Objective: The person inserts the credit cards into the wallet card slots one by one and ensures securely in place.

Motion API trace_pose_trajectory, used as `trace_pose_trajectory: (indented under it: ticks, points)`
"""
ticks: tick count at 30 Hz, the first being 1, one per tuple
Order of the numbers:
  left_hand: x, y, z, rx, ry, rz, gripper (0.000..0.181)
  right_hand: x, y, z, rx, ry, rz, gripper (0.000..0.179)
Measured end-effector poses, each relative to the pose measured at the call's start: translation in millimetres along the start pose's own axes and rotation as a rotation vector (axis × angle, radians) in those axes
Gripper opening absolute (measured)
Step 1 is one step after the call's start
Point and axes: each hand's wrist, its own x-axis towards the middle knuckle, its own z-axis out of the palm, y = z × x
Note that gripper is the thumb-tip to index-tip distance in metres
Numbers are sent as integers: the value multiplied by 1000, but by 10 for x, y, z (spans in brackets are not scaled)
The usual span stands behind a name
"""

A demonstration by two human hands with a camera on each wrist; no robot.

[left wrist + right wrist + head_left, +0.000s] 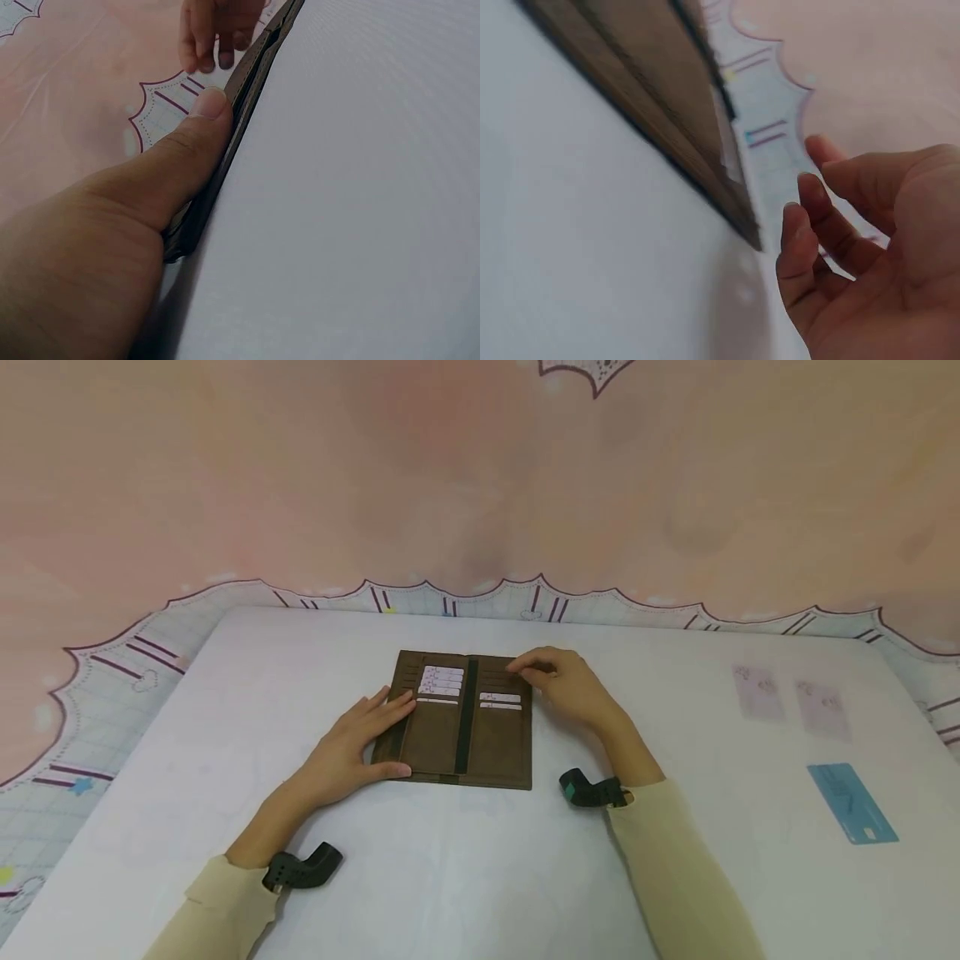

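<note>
A brown bifold card wallet (495, 743) lies spread out on the white table, a dark strip running down its fold. Several pale printed cards (440, 681) sit in the left-hand slots, and a couple more pale cards (500, 698) show in the right-hand slots. My left hand (348, 743) rests on the wallet's left edge with fingers extended; its thumb (187, 150) lies along the near edge in the left wrist view. Over the wallet's upper right corner hovers my right hand (573, 689). Its fingers (799, 240) are loosely bent, with nothing visible between them in the right wrist view.
Two faint pinkish cards (758, 693) lie at the right of the table (225, 710). Nearer to me on that side is a blue card (852, 803). A pink cloth (450, 477) with a scalloped printed border extends beyond the table's far edge.
</note>
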Motion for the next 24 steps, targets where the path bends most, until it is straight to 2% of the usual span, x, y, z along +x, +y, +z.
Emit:
trace_pose_trajectory:
  ticks: [2, 7, 12, 18, 21, 24]
  points:
    - [0, -5, 16, 8, -3, 1, 85, -54, 1, -112, 15, 24, -3, 20]
    - [-3, -6, 17, 19, -2, -7, 85, -197, 92, -449, -50, 83, -13, 22]
    - [-10, -9, 35, 20, 3, 6, 85, -397, 328, -791, -134, 168, 30, 26]
    - [5, -5, 50, 27, -8, 20, 85, -698, 632, -1165, -236, 267, 37, 28]
    - [5, -11, 37, 35, -12, 26, 86, -800, 748, -1317, -239, 315, 93, 30]
    - [-5, -11, 6, 41, -1, 30, 86, -870, 829, -1454, -233, 329, 196, 40]
